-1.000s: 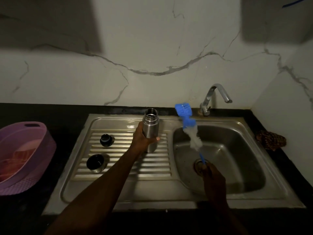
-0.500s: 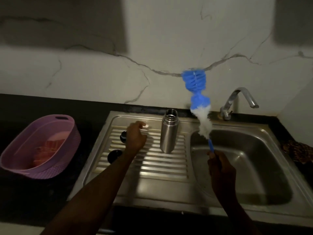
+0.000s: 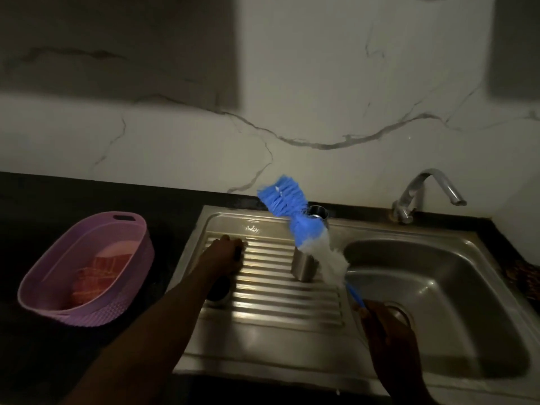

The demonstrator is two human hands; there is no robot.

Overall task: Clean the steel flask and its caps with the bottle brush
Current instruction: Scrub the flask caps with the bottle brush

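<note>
- The steel flask [image 3: 304,266] stands upright and uncapped on the ribbed drainboard [image 3: 277,290], beside the sink basin [image 3: 455,287].
- The bottle brush [image 3: 304,229] — blue bristles at the tip, white below — tilts across the flask, hiding most of its body.
- The right hand [image 3: 385,328] grips the brush's blue handle.
- The left hand [image 3: 225,255] covers a small dark cap; whether it grips it — I cannot tell.
- A second cap [image 3: 217,290] lies half hidden under the forearm.

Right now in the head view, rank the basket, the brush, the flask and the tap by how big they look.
1. Basket, clearly the largest.
2. Brush, long from bristle tip to handle.
3. Flask and tap look alike; the brush hides much of the flask, so I will not rank them.
</note>
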